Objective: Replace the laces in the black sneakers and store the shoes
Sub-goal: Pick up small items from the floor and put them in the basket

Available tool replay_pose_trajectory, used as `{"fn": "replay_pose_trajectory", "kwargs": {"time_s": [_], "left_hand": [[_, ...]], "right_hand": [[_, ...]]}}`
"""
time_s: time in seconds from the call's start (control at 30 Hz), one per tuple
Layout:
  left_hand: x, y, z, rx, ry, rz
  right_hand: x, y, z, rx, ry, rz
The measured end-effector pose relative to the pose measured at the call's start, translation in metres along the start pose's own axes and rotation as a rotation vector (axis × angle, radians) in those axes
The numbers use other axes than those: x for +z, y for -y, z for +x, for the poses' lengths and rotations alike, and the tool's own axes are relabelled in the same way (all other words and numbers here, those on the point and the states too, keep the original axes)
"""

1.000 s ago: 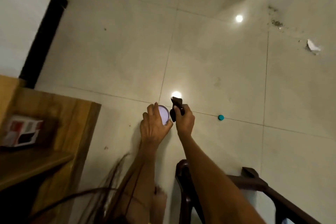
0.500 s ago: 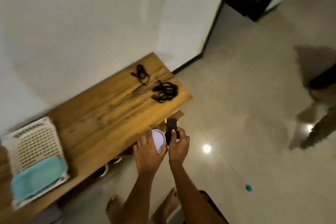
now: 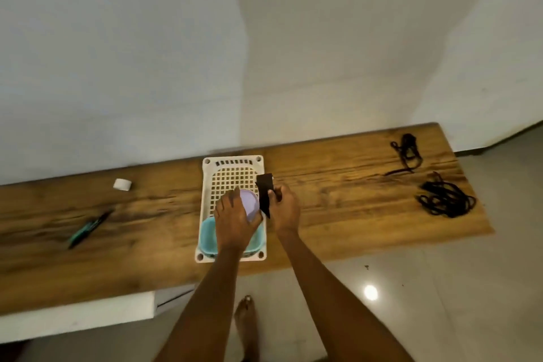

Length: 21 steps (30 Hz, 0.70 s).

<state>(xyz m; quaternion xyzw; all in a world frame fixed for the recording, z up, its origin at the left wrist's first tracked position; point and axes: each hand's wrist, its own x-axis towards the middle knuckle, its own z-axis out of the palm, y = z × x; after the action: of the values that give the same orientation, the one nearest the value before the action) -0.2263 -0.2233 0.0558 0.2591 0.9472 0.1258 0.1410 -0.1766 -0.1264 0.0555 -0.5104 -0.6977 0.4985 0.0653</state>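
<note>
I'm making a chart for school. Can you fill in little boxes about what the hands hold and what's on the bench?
left hand: grips a round lilac tin
right hand: pinches a dark strip
under hands: white basket holding a teal tub
bench right end: two black lace bundles
bench left: pen, white roll

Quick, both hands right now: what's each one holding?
Left hand: grips a round lavender tin.
Right hand: pinches a black folded piece.
</note>
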Motion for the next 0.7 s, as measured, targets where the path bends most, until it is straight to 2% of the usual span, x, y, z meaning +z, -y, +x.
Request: {"fn": "replay_pose_trajectory", "kwargs": {"time_s": [0.17,0.3,0.47,0.6,0.7], "left_hand": [[0.000,0.067,0.051,-0.079,0.093,-0.064],[0.008,0.090,0.077,0.034,0.124,0.060],[0.026,0.089,0.099,0.189,0.183,0.246],[0.028,0.083,0.098,0.120,0.223,0.248],[0.022,0.072,0.088,0.150,0.185,0.268]], "right_hand": [[0.058,0.020,0.037,-0.052,0.100,-0.146],[0.089,0.018,0.055,-0.011,0.138,-0.258],[0.098,0.005,0.064,0.049,0.127,-0.320],[0.092,0.004,0.060,0.046,0.110,-0.237],[0.079,0.001,0.046,0.014,0.022,-0.172]]}}
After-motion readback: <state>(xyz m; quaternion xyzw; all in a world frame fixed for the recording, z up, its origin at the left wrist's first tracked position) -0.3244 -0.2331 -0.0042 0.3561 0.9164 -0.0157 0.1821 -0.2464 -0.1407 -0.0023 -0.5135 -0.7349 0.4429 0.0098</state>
